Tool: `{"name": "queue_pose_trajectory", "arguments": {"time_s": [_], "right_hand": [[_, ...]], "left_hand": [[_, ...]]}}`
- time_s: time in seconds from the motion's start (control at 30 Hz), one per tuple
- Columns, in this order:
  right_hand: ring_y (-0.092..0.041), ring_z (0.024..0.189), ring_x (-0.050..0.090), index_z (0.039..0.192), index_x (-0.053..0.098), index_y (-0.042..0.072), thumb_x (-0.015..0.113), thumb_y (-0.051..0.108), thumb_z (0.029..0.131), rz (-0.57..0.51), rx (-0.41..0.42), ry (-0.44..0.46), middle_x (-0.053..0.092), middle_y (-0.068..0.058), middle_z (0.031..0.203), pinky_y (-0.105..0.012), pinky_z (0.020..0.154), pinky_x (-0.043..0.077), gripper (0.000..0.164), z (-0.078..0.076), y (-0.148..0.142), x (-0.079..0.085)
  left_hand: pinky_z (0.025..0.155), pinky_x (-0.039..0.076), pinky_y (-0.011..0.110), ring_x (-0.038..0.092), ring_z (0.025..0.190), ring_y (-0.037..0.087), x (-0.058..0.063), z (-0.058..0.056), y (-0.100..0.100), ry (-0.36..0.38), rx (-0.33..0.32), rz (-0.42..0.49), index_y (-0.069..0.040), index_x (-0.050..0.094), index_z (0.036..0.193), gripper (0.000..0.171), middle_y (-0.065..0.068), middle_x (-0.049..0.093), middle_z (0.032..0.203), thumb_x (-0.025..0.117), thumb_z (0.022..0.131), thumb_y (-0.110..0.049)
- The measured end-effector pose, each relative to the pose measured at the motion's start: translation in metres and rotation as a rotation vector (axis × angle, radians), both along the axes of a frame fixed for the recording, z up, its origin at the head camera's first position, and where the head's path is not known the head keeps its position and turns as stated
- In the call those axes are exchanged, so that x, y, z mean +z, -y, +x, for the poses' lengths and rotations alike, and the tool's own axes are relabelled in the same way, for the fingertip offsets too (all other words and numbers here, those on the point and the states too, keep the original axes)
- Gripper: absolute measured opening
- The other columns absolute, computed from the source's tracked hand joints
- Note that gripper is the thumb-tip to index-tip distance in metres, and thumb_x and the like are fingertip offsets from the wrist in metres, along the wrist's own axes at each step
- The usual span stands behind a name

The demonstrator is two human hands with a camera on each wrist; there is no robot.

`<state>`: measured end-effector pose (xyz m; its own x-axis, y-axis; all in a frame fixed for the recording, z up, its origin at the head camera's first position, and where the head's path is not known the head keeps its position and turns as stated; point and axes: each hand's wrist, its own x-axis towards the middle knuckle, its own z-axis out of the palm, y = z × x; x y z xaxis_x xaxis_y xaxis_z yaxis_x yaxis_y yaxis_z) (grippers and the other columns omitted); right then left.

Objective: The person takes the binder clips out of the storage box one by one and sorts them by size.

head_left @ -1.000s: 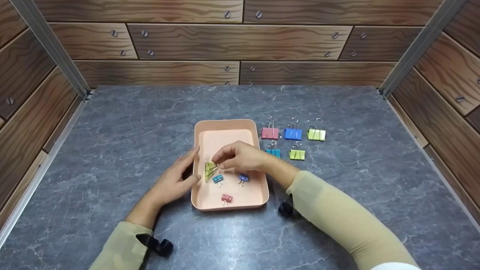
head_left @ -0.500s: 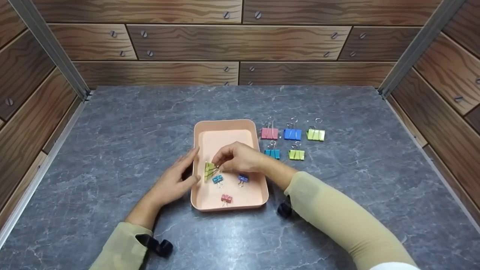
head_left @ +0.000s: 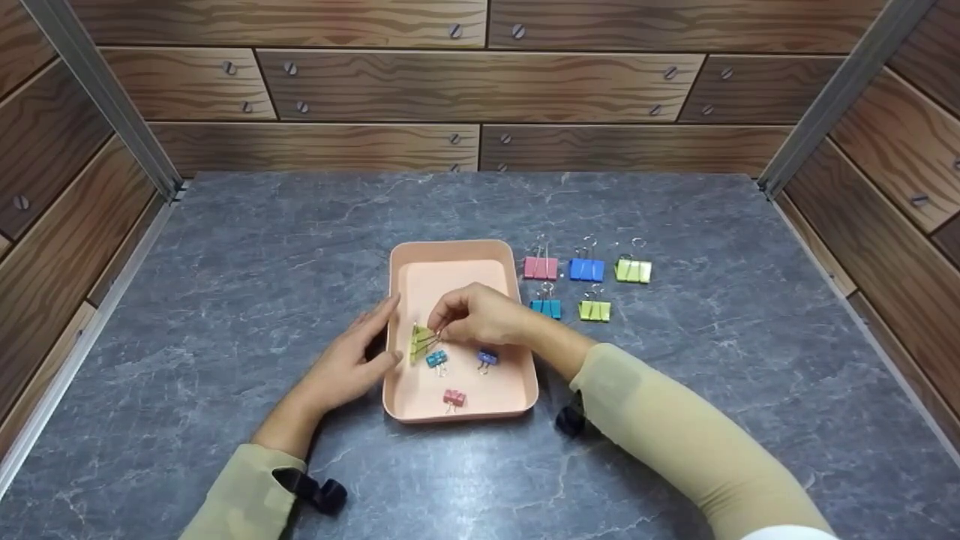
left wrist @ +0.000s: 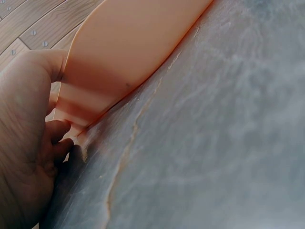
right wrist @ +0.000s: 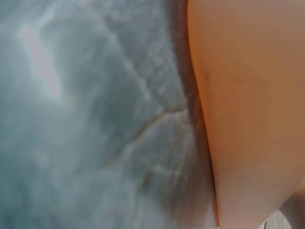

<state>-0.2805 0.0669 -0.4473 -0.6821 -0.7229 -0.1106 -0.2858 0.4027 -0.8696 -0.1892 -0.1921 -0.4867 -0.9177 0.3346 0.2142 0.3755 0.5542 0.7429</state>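
Observation:
A peach tray lies on the table. My left hand grips its left wall. In the left wrist view the thumb of that left hand hooks over the rim of the tray, with other fingers curled at the outside. My right hand reaches into the tray and pinches the wire handles of a yellow-green binder clip near the left wall. Small binder clips also lie in the tray: teal, purple-blue and pink. The right wrist view shows mostly the outer wall of the tray.
Right of the tray, larger binder clips form two rows: pink, blue and yellow-green behind, teal and another yellow-green in front. Wood-patterned panels enclose the grey marbled table.
The yellow-green clip in my right fingers has turned slightly beside the left wall. My left hand and the other clips have stayed in place.

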Motion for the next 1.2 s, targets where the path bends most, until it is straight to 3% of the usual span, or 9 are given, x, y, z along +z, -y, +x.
{"name": "queue_pose_trajectory", "arguments": {"time_s": [0.43,0.67,0.93,1.2], "right_hand": [[-0.016,0.096,0.067,0.115,0.076,-0.001,0.066,-0.005,0.097,-0.111,-0.014,0.008,0.076,-0.006,0.106,-0.023,0.085,0.054,0.022,0.0,-0.004,0.002],[-0.023,0.092,0.068,0.124,0.072,-0.005,0.062,-0.005,0.1,-0.169,-0.028,0.065,0.073,-0.014,0.11,-0.034,0.085,0.061,0.026,0.0,-0.005,0.003],[-0.015,0.095,0.067,0.124,0.071,-0.007,0.065,-0.004,0.099,-0.217,-0.066,0.036,0.074,-0.014,0.111,-0.029,0.086,0.059,0.026,-0.002,-0.007,0.008],[-0.018,0.102,0.068,0.125,0.069,-0.01,0.062,-0.008,0.1,-0.275,-0.116,0.056,0.069,-0.029,0.119,-0.048,0.102,0.058,0.026,-0.004,-0.018,0.031]], "left_hand": [[0.13,0.016,0.055,0.029,0.156,0.041,0.0,0.001,0.0,0.011,0.02,-0.011,-0.018,0.03,0.169,0.081,0.013,0.032,0.171,0.066,0.097,-0.028],[0.131,0.016,0.053,0.029,0.156,0.04,0.001,0.001,-0.001,0.025,0.025,-0.014,-0.018,0.03,0.169,0.082,0.011,0.033,0.171,0.066,0.096,-0.028],[0.129,0.018,0.058,0.028,0.156,0.044,0.001,0.001,0.0,0.035,0.028,-0.021,-0.019,0.029,0.17,0.081,0.014,0.03,0.171,0.065,0.097,-0.03],[0.129,0.018,0.058,0.025,0.157,0.045,0.0,0.001,0.001,0.048,0.029,-0.036,-0.022,0.028,0.17,0.081,0.013,0.029,0.172,0.065,0.098,-0.032]]}}
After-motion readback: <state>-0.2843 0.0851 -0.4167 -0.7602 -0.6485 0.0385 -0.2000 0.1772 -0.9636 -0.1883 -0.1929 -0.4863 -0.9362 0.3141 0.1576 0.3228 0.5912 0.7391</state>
